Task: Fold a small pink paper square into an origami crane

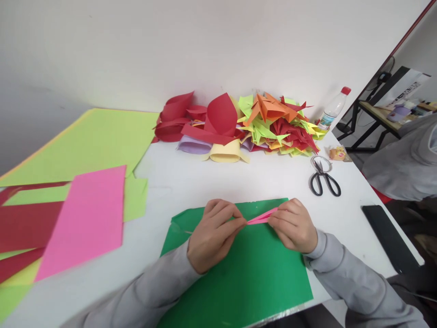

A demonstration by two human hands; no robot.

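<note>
A narrow folded piece of pink paper (261, 218) is stretched between my two hands, above a green sheet (252, 278) on the white table. My left hand (218, 232) pinches its pointed left end between thumb and fingertips. At the other end, my right hand (294, 226) closes round the wider part, whose layers stand slightly apart. My fingers hide both ends of the fold. To the left lies a flat pink sheet (90, 218), on top of red, green and yellow papers.
Along the wall sit red curled paper shapes (221, 116) and a pile of folded paper pieces (273, 120). Black-handled scissors (324, 178), a plastic bottle (332, 111), a small packaged snack (337, 153) and a black phone-like slab (389, 237) lie to the right. A person's grey sleeve (399, 159) shows beyond.
</note>
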